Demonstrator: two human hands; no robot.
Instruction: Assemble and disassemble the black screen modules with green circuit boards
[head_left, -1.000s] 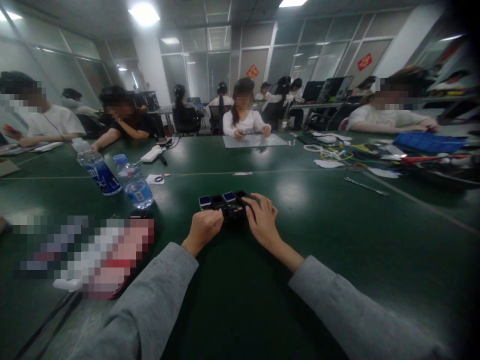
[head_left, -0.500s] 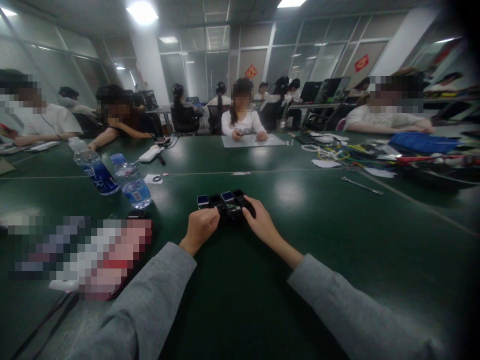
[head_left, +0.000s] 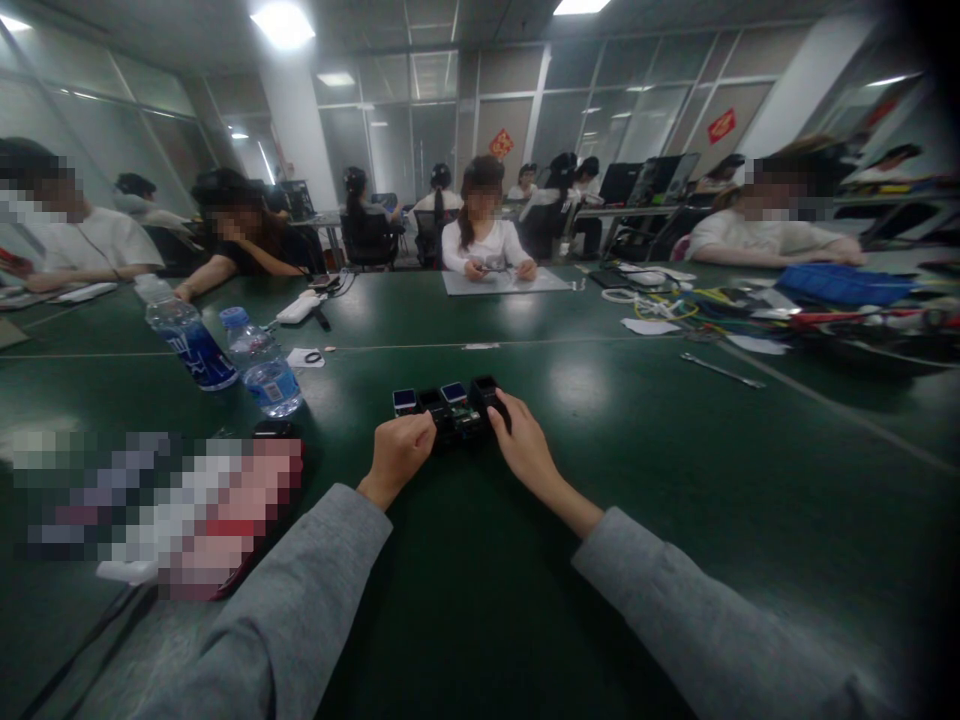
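Several small electronic devices stand side by side on the green table, with pale screens such as the left-end screen (head_left: 404,398) and another white screen (head_left: 453,392). At the right end is a black box-shaped device (head_left: 484,388); my right hand (head_left: 525,440) grips it, thumb on the near side and fingers round its right side. My left hand (head_left: 400,447) is closed like a fist against the left part of the row, beside a dark device (head_left: 431,400). Whatever its fingers hold is hidden behind the hand.
Two water bottles, a larger one (head_left: 191,340) and a smaller one (head_left: 262,365), stand to the left. Blurred-out phone-like items (head_left: 240,510) lie nearer. A wrench (head_left: 721,371) and tangled cables (head_left: 660,305) with a blue bundle (head_left: 847,285) lie right. People sit around the table.
The black device at the right end has shifted slightly right and stands higher and more upright, with my right hand moving along. My left hand has shifted slightly left.
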